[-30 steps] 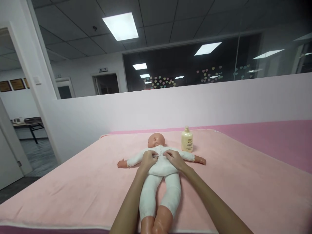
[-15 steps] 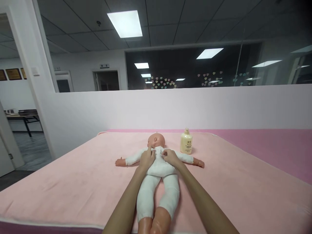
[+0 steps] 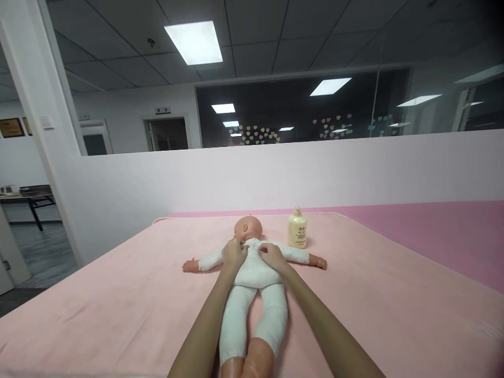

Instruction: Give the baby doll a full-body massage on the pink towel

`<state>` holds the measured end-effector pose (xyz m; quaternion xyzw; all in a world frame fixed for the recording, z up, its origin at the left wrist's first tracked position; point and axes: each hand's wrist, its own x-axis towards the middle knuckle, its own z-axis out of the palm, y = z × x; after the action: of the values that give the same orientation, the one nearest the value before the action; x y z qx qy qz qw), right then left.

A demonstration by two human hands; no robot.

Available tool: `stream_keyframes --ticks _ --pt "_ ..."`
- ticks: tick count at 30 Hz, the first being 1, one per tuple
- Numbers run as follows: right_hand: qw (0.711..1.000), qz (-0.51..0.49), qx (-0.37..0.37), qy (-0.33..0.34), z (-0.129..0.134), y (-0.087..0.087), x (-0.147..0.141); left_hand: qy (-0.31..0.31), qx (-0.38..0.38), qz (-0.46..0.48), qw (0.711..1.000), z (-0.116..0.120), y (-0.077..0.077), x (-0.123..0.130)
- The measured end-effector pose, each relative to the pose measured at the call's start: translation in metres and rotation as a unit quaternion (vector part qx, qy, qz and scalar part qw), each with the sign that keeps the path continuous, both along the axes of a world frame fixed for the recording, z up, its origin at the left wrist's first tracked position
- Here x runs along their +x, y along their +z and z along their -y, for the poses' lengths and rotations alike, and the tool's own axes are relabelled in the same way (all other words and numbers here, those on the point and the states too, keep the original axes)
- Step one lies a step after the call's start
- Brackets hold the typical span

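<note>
A baby doll (image 3: 258,275) with a white cloth body lies stretched out on a pink blanket, its head (image 3: 249,227) turned to the left and its arms spread wide. On the left side of its upper body rests my left hand (image 3: 234,254), fingers curled and closed against the cloth just below the neck. My right hand (image 3: 272,256) lies opposite, thumb and fingers bent together on the white cloth. A narrow strip of the doll's torso shows between the hands. The fingertips are partly hidden, so the exact pinch of cloth is hard to make out.
A pale yellow bottle (image 3: 297,229) with a pump top stands beyond the doll's right-hand arm. The pink blanket (image 3: 118,299) covers the table up to a low white wall (image 3: 334,173) with glass above. At the left is a doorway.
The view has shifted slightly, moving the scene a little left. Both hands stay on the doll's upper body; the fingers of my left hand look more curled, and the right has barely moved.
</note>
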<state>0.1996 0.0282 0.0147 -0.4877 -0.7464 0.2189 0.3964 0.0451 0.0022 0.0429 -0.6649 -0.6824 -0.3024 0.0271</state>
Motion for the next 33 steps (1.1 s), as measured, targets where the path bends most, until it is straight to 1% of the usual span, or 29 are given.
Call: stream_keyframes --ticks 2,4,5,7,9,11,13,16,21,25,29,31,33 --pt "0.998 -0.054 0.028 -0.022 0.005 -0.006 0.002 -0.003 0.024 0.025 0.999 -0.001 -0.004 -0.002" --pt "0.993 -0.071 0.083 -0.046 0.009 -0.010 0.002 -0.010 0.042 0.048 0.998 0.000 -0.008 -0.004" --pt "0.990 -0.064 0.119 -0.049 0.010 -0.011 0.002 -0.012 0.046 0.058 0.997 0.000 -0.010 -0.005" --pt "0.981 -0.032 0.188 -0.033 0.010 -0.012 0.000 -0.017 0.051 0.071 0.996 0.001 -0.013 -0.008" --pt "0.977 -0.003 0.214 -0.014 0.006 -0.014 -0.002 -0.023 0.056 0.078 0.995 0.000 -0.016 -0.010" --pt "0.982 0.014 0.189 -0.018 0.001 -0.018 -0.003 -0.026 0.061 0.083 0.994 -0.001 -0.017 -0.012" --pt "0.989 0.019 0.145 -0.031 -0.003 -0.021 -0.002 -0.029 0.067 0.089 0.993 -0.001 -0.018 -0.012" --pt "0.993 0.026 0.103 -0.045 -0.005 -0.023 0.001 -0.035 0.069 0.095 0.993 0.001 -0.016 -0.011" --pt "0.995 0.076 0.050 -0.047 -0.006 -0.014 0.004 -0.034 0.050 0.094 0.994 0.006 -0.011 -0.008" --pt "0.992 0.109 0.029 -0.053 -0.016 -0.008 0.003 -0.039 0.037 0.089 0.995 0.009 -0.009 -0.006" --pt "0.996 0.057 -0.007 -0.062 -0.027 -0.010 0.001 -0.039 0.042 0.083 0.995 0.007 -0.010 -0.007" --pt "0.995 0.022 -0.028 -0.097 -0.029 -0.013 0.001 -0.037 0.048 0.079 0.995 0.006 -0.011 -0.007" --pt "0.991 0.006 -0.031 -0.132 -0.029 -0.015 0.000 -0.037 0.052 0.082 0.995 0.006 -0.013 -0.008"
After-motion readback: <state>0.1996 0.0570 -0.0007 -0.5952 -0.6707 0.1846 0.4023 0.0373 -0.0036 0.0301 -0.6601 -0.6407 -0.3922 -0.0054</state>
